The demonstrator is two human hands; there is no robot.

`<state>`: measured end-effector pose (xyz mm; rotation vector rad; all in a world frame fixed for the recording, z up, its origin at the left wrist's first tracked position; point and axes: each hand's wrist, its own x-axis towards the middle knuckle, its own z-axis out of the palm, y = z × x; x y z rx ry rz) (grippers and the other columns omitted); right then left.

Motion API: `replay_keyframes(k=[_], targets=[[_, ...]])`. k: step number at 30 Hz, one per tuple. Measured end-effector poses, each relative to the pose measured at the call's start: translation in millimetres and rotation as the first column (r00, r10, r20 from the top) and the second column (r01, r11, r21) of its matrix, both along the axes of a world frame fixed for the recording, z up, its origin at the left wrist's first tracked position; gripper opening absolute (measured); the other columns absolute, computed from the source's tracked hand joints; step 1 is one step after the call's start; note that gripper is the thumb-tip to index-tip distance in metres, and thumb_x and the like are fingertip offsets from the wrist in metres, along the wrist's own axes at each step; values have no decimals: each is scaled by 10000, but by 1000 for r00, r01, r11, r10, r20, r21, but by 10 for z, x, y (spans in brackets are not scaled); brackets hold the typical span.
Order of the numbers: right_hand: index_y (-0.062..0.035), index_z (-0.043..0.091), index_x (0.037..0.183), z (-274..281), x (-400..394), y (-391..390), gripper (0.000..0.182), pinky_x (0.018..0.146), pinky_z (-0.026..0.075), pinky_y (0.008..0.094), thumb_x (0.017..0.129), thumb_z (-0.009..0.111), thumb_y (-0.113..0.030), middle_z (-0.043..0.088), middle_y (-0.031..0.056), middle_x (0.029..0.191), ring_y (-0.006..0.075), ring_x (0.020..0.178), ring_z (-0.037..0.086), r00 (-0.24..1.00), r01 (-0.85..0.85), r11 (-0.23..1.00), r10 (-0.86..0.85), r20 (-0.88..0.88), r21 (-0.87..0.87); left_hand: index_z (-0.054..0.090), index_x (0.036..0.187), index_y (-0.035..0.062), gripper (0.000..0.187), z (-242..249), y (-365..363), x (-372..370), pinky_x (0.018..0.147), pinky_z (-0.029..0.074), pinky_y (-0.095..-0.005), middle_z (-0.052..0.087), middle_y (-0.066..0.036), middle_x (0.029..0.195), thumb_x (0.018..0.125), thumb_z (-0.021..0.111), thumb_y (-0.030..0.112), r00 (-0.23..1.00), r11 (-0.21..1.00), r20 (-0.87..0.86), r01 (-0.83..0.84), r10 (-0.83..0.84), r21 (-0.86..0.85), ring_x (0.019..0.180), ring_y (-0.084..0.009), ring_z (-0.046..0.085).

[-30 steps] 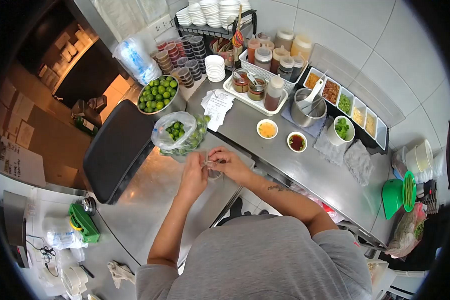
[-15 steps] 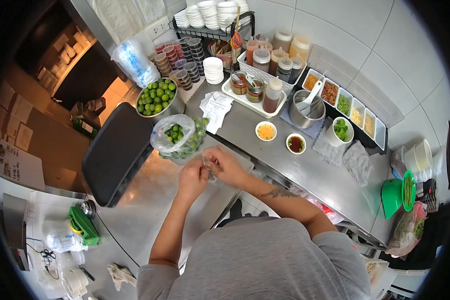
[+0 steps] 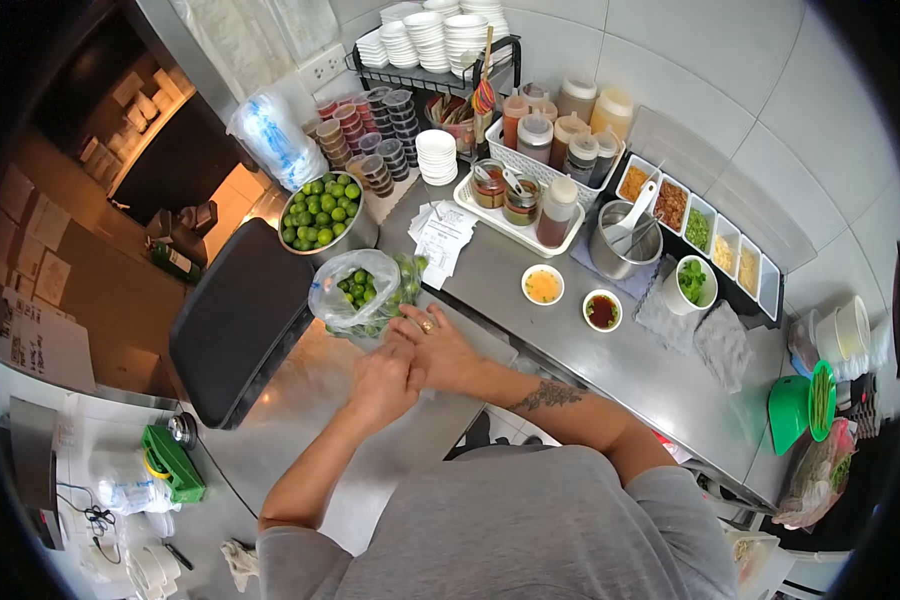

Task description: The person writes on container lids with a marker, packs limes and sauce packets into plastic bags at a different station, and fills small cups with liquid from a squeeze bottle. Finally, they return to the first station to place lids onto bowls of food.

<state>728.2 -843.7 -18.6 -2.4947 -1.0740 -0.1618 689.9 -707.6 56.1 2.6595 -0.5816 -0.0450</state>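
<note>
My left hand [image 3: 384, 382] is closed, fingers curled against my right hand, above the steel counter [image 3: 300, 440]. Whatever it may hold is hidden. My right hand [image 3: 436, 350] reaches over it with fingers stretched toward the plastic bags, a ring on one finger. Just beyond the fingers, a clear plastic bag [image 3: 336, 308] stands with its mouth open, showing small green limes [image 3: 358, 289]. A second bag of limes [image 3: 407, 276] lies against its right side. Behind them is a metal pot [image 3: 358, 236] heaped with limes [image 3: 320, 211].
A black tray [image 3: 235, 325] lies left of the bags. Receipts [image 3: 442, 238], a white tray [image 3: 520, 216] of jars, two sauce bowls [image 3: 543, 286], a metal pot with ladle [image 3: 625, 243], a cup of greens [image 3: 690, 284] and topping containers [image 3: 700, 225] line the far and right counter.
My hands have shifted slightly; the right fingers went from pinched near the left hand to stretched out toward the bags. The whole view has moved a little.
</note>
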Motion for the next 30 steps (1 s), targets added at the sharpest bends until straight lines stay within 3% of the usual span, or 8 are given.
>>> replay_keyframes(k=[4, 6, 10, 13, 15, 22, 26, 30], targets=[[-89, 464, 1265, -66, 52, 63, 575, 1058, 210, 517, 771, 596, -353, 370, 122, 1352, 320, 1310, 267, 1000, -13, 1000, 13, 24, 8, 579, 819, 41, 79, 346, 184, 311, 646, 485, -400, 614, -146, 739, 751, 578, 80, 983, 986, -97, 160, -155, 47, 715, -324, 614], [-98, 436, 1284, -101, 66, 94, 610, 1056, 215, 506, 779, 600, -398, 335, 136, 1380, 324, 1313, 262, 995, -64, 990, 73, -67, 128, 614, 922, 43, 145, 680, 395, 980, 704, 464, -340, 600, -130, 782, 785, 593, 86, 989, 997, -147, -23, 13, -72, 746, -211, 587], [-127, 334, 1359, -26, 80, -55, 746, 1060, 220, 480, 785, 615, -511, 273, 172, 1412, 349, 1308, 268, 950, -78, 939, 172, -261, 335, 600, 1060, 46, 256, 1193, 1301, 2902, 776, 469, -395, 621, -199, 949, 862, 558, 202, 703, 957, 649, -216, 291, -194, 869, -336, 600], [-132, 295, 1391, 159, 88, -287, 872, 1058, 239, 468, 721, 689, -529, 261, 189, 1418, 372, 1302, 273, 935, -4, 927, 137, -328, 376, 556, 1183, 103, 386, 1365, 1863, 3910, 792, 487, -409, 624, -197, 985, 830, 588, 256, 601, 872, 648, -433, 467, -227, 897, -360, 608], [-131, 288, 1398, 170, 117, -471, 903, 1055, 254, 458, 702, 719, -512, 271, 194, 1411, 381, 1293, 285, 933, 76, 919, 71, -354, 387, 589, 1124, 73, 373, 1618, 1673, 3778, 734, 512, -419, 647, -192, 930, 812, 591, 278, 768, 778, 128, -613, 628, -139, 824, -360, 636], [-93, 326, 1374, 95, 62, -922, 726, 1045, 282, 417, 790, 692, -319, 331, 198, 1363, 360, 1262, 333, 899, 298, 838, -86, -429, 456, 613, 933, 52, 208, 1817, 2143, 4308, 737, 473, -431, 640, -209, 856, 804, 492, 162, 452, 837, 769, -512, 452, -192, 848, -380, 615], [-75, 328, 1368, 250, 65, -908, 662, 1039, 297, 403, 814, 667, -204, 344, 194, 1347, 342, 1253, 343, 896, 349, 807, -139, -423, 476, 577, 1021, 56, 254, 2574, 1801, 3947, 741, 461, -382, 631, -181, 931, 884, 499, 256, 371, 856, 785, -362, 496, -370, 878, -335, 610], [-79, 339, 1364, 463, 225, -887, 681, 1013, 318, 430, 787, 683, -190, 355, 209, 1345, 386, 1212, 387, 937, 331, 761, -196, -288, 557, 597, 1005, 60, 242, 2796, 1249, 3274, 710, 451, -347, 630, -136, 887, 893, 501, 252, 564, 906, 714, -181, 414, -382, 819, -269, 593]])
